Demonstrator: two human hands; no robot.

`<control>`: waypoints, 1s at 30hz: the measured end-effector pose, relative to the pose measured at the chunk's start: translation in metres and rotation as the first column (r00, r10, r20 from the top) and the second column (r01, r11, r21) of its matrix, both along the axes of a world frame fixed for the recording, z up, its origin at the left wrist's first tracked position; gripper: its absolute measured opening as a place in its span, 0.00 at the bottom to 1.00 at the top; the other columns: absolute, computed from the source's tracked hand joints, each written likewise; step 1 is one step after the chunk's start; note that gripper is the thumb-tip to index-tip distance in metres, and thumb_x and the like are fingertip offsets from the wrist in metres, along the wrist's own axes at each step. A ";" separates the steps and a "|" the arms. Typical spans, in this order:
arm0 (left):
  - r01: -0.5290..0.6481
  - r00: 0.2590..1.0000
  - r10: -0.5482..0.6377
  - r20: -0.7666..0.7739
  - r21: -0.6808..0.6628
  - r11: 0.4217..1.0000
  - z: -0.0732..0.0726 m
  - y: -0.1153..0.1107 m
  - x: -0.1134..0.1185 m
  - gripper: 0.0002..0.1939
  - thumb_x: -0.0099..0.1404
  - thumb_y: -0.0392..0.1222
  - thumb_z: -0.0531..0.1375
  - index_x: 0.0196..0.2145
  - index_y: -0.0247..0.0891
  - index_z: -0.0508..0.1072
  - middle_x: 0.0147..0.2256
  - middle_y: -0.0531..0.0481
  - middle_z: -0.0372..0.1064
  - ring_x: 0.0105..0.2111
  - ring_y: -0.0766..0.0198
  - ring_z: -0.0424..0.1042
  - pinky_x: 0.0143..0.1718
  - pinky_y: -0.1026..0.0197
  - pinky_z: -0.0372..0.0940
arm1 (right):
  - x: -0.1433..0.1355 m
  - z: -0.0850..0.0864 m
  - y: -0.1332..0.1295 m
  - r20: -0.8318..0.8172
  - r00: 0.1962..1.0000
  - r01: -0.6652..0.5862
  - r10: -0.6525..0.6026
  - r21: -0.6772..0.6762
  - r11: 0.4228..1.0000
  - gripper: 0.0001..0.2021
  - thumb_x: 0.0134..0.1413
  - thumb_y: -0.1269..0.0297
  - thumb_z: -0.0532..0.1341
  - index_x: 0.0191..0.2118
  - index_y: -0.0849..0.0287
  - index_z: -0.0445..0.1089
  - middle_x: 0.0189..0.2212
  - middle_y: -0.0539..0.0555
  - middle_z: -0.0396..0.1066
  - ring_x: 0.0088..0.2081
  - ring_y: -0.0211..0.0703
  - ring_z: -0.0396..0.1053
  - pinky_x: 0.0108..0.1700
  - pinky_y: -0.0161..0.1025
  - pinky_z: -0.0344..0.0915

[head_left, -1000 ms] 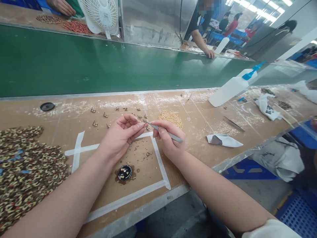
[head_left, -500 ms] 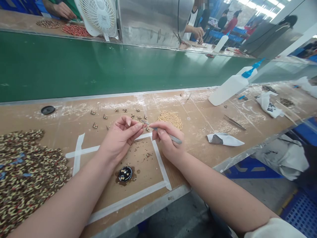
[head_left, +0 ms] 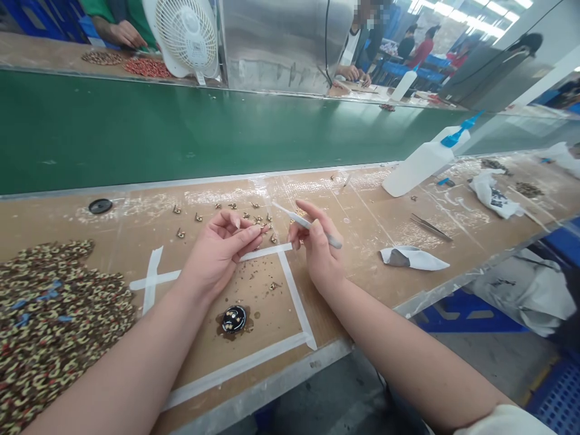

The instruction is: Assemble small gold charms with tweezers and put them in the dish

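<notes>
My left hand (head_left: pixel 226 241) is closed in a pinch on a small part, mostly hidden by the fingertips; its kind is unclear. Grey tweezers (head_left: pixel 296 220) lie in the grip of my right hand (head_left: pixel 321 244), their tips pointing up and left, apart from the left fingers. Several small brass-coloured pieces (head_left: pixel 232 206) are scattered on the table just beyond my left hand. Behind my right fingers shows a bit of a pile of tan beads (head_left: pixel 300 212). Nearer me, a small black dish (head_left: pixel 234 319) holds dark liquid and a few pale bits, with wet spots around it.
At left spreads a big heap of small multicoloured pieces (head_left: pixel 67 308). A black lid (head_left: pixel 100 206), a white bottle (head_left: pixel 419 169), a second pair of tweezers (head_left: pixel 430 226) and a folded paper (head_left: pixel 414 258) lie about. Beyond runs a green belt (head_left: pixel 172 133), with co-workers across it.
My right hand has drawn back to the right, lifting the tweezers' tips up and away from the left fingertips. My left hand keeps its pinch. The view has shifted slightly.
</notes>
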State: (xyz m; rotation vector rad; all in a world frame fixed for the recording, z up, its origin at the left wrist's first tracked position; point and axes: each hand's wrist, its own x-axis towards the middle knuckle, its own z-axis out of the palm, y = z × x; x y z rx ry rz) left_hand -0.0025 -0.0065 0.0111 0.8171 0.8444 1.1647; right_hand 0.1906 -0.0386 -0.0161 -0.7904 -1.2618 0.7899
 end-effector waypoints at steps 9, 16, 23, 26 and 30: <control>0.303 0.253 0.501 -0.827 0.560 0.771 0.009 0.010 -0.049 0.07 0.68 0.31 0.62 0.34 0.42 0.76 0.39 0.50 0.79 0.39 0.57 0.75 0.37 0.55 0.65 | 0.012 0.009 0.003 -0.049 0.986 0.136 -0.159 -0.319 0.938 0.16 0.65 0.54 0.71 0.53 0.53 0.82 0.35 0.53 0.81 0.31 0.40 0.74 0.38 0.43 0.75; 0.347 -0.041 0.504 -0.863 0.461 0.817 0.013 0.017 -0.060 0.08 0.67 0.30 0.59 0.35 0.43 0.75 0.38 0.47 0.79 0.41 0.51 0.74 0.32 0.53 0.54 | 0.025 0.007 -0.007 -0.198 0.976 0.012 -0.089 -0.359 0.933 0.13 0.55 0.55 0.78 0.45 0.50 0.86 0.24 0.46 0.69 0.28 0.36 0.64 0.34 0.38 0.64; 0.373 -0.089 0.457 -0.885 0.396 0.839 0.012 0.016 -0.056 0.06 0.70 0.36 0.62 0.40 0.44 0.79 0.42 0.45 0.82 0.43 0.47 0.76 0.31 0.53 0.54 | 0.040 0.009 -0.077 0.305 0.952 0.063 0.024 -0.270 0.961 0.09 0.67 0.56 0.69 0.39 0.51 0.87 0.31 0.52 0.79 0.33 0.41 0.73 0.37 0.39 0.67; 0.334 0.004 0.487 -0.873 0.460 0.822 0.013 0.010 -0.050 0.08 0.72 0.41 0.62 0.46 0.44 0.81 0.47 0.46 0.83 0.44 0.49 0.78 0.32 0.53 0.57 | 0.043 0.007 -0.096 0.483 0.874 0.014 0.048 -0.124 0.992 0.08 0.67 0.61 0.69 0.38 0.54 0.86 0.26 0.51 0.77 0.28 0.40 0.72 0.32 0.37 0.66; 0.282 0.161 0.566 -0.809 0.587 0.759 0.016 0.000 -0.040 0.11 0.71 0.43 0.64 0.49 0.43 0.81 0.43 0.49 0.84 0.34 0.57 0.77 0.33 0.54 0.60 | 0.043 0.003 -0.105 0.597 0.801 -0.067 0.040 0.023 0.998 0.07 0.69 0.66 0.68 0.39 0.59 0.84 0.29 0.54 0.79 0.29 0.40 0.76 0.33 0.37 0.69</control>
